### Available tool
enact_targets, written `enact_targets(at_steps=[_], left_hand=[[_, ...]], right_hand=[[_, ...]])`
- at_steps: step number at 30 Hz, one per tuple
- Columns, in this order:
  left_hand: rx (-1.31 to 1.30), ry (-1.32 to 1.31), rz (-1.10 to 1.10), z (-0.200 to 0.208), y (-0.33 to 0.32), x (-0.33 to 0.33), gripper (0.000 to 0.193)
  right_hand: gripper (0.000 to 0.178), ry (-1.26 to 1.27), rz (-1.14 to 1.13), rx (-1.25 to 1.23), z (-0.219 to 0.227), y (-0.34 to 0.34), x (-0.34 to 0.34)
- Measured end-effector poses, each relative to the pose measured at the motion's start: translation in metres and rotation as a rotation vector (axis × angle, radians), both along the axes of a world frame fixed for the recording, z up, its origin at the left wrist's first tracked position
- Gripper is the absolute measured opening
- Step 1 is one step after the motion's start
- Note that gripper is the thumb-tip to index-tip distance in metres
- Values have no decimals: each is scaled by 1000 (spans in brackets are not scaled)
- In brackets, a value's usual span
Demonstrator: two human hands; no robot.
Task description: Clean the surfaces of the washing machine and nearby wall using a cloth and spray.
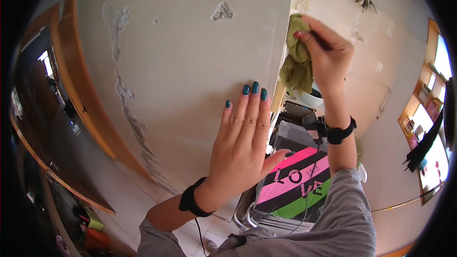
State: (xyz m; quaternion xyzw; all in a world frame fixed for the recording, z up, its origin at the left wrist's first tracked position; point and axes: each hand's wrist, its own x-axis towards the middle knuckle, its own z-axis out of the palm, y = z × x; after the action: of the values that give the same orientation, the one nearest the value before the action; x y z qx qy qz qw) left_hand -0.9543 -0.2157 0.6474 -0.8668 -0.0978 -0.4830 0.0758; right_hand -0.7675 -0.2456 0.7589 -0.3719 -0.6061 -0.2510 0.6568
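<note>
Green cloth [299, 69]: bunched and crumpled, it hangs from the right hand at the right edge of the wall, its upper end caught by the fingers and its loose folds dropping below them, to the left of the wrist. From where I stand I cannot tell whether it presses on that edge or hangs just beside it.
Right hand [331, 54]: raised, clamped on the cloth between thumb and curled fingers; the thumb shows a red nail.
Left hand [240, 152]: holding nothing, spread with its back to me, fingers pointing up and thumb held apart, dark teal nails before the wall. It sits lower than the cloth and to its left, well apart from it. Whether the whole palm touches the wall, I cannot tell.
Wall [181, 62]: pale and smooth, with a long crack [127, 97] of flaked paint down its left part and a chipped patch [222, 11] near the top.
Wrists: a black band [339, 134] round the right one, another black band [191, 201] round the left.
Below the cloth: a pale bowl [312, 99], and nearer the person a striped cover [295, 176] in pink, black and green.
Far right: a bright window [434, 150].
</note>
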Motion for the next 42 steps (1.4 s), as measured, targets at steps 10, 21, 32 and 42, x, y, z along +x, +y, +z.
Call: enact_targets(at_steps=[10,21,32,42], left_hand=[[-16,-33,98,-6,-9,9,81],[26,-52,248,-7,-9,12,68],[101,10,257,-3,-7,8,64],[56,89,317,-1,-12,11,74]], right_hand=[[21,-159,-312,38,-13,-5,-6],[22,-174,-487,106,-20,3,-7],[24,-231,-624,237,-7,6,-1],[28,-549,-524,500,-15,21,19]])
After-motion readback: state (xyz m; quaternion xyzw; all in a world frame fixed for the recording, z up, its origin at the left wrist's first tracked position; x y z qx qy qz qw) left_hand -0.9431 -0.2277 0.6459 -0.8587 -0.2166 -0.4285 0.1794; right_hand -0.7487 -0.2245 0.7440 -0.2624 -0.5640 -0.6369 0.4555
